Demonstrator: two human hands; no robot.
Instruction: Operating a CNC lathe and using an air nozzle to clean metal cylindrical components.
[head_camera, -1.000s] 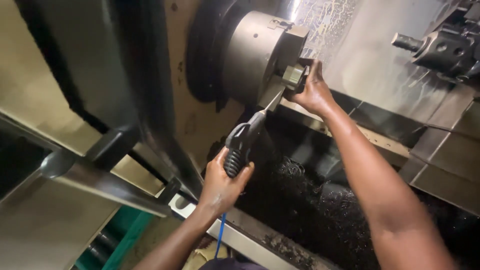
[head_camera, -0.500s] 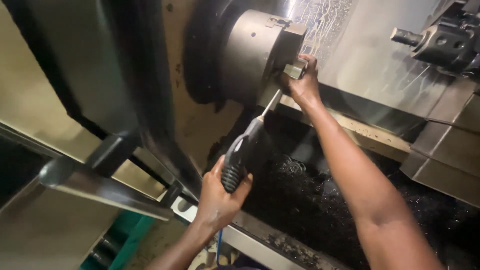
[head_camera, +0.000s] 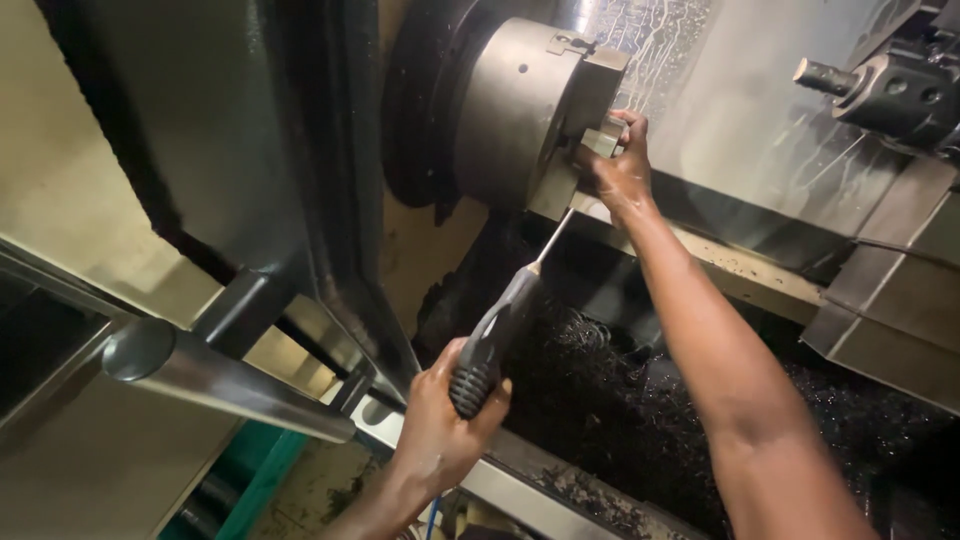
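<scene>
Inside a lathe enclosure, my left hand (head_camera: 440, 425) grips the ribbed black handle of an air blow gun (head_camera: 495, 335). Its thin metal nozzle points up at the underside of the round steel chuck (head_camera: 520, 110). My right hand (head_camera: 620, 165) reaches up to the chuck's face and wraps around a small metal workpiece (head_camera: 603, 140) held in the jaws. The part is mostly hidden by my fingers.
A tool turret (head_camera: 895, 85) juts in at the upper right. Dark metal chips (head_camera: 600, 400) fill the bed below the chuck. The sliding door with its round steel handle bar (head_camera: 210, 375) stands at the left. Wet grey panels line the back wall.
My left hand has drawn the blow gun down and back from the chuck. My right hand stays on the workpiece, and the view has shifted slightly.
</scene>
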